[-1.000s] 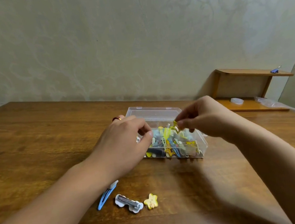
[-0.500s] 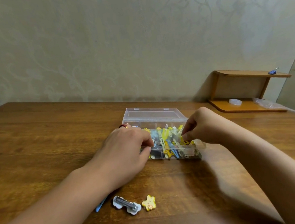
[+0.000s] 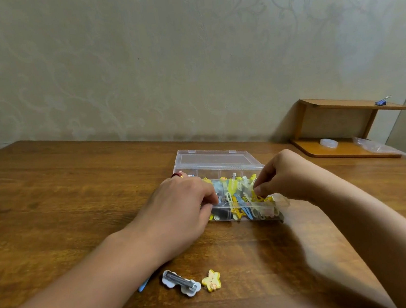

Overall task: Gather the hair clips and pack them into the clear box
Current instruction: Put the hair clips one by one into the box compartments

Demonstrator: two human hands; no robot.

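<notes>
- Clear box [image 3: 219,163], lid open, mid-table [image 3: 49,198], packed with hair clips [image 3: 237,195].
- Left hand [image 3: 178,213] grips box's left end.
- Right hand [image 3: 286,176] pinches a yellow clip [image 3: 258,196] inside.
- Star clip [image 3: 211,280], white clip [image 3: 180,282], blue clip [image 3: 143,286] near front edge.

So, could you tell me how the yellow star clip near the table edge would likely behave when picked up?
The yellow star clip looks small and moulded, so probably stiff and light. It lies flat on the table, so it is unlikely to roll, though it may slide when pushed.
</notes>
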